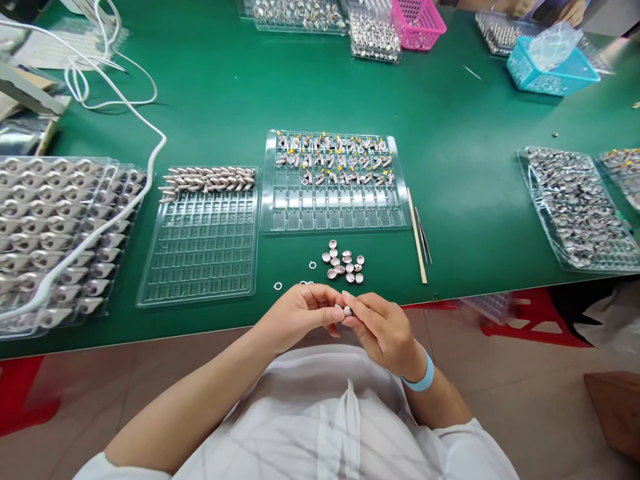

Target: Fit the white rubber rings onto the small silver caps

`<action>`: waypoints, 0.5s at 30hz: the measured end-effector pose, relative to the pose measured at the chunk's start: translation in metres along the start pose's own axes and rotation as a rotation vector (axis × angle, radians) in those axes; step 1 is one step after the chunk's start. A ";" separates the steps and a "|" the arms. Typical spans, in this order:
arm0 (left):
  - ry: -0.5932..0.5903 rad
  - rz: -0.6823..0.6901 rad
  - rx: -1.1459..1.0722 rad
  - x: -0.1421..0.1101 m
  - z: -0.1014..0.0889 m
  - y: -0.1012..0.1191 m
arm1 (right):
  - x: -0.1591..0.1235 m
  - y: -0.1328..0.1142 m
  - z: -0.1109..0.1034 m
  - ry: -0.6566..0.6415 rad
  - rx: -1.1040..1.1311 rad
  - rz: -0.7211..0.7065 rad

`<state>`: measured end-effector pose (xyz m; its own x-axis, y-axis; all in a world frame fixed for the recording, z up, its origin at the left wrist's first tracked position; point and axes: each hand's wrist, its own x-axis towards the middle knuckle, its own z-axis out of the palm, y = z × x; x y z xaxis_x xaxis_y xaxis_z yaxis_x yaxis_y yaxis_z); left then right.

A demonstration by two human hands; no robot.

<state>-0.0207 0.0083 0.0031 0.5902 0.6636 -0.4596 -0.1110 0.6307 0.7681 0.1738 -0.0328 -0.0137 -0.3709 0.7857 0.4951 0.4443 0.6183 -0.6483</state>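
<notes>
Just off the table's front edge, my left hand (313, 312) and my right hand (380, 327) meet, their fingertips pinched on one small silvery metal part (347, 311). Fingers cover most of that part, so its full shape is hidden. Beyond the hands lies a loose group of small round metal caps (343, 267). Several thin white rings (278, 286) lie left of the caps, some partly behind my left hand. Farther back, a clear tray (337, 208) holds rows of small metal pieces with yellow bits; its front rows hold none.
A wooden stick (417, 237) and tweezers (423, 235) lie right of the tray. Another clear tray (200, 247) carries slim metal parts. Stacked trays (50, 240) stand left under a white cable (125, 210). Pink (419, 25) and blue baskets (550, 77) stand at the back; a person's hands (570, 12) show top right.
</notes>
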 end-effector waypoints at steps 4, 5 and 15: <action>-0.003 -0.069 -0.015 0.001 -0.004 -0.002 | -0.001 0.002 0.000 -0.008 0.028 0.015; -0.020 -0.097 -0.032 0.002 -0.004 -0.002 | -0.002 0.003 0.000 -0.013 0.037 0.018; -0.087 -0.169 -0.115 0.001 -0.001 -0.003 | 0.005 0.000 -0.005 -0.120 0.078 0.028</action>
<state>-0.0210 0.0071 -0.0003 0.6742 0.5105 -0.5338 -0.0917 0.7750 0.6253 0.1766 -0.0288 -0.0084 -0.4564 0.7918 0.4060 0.3933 0.5888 -0.7061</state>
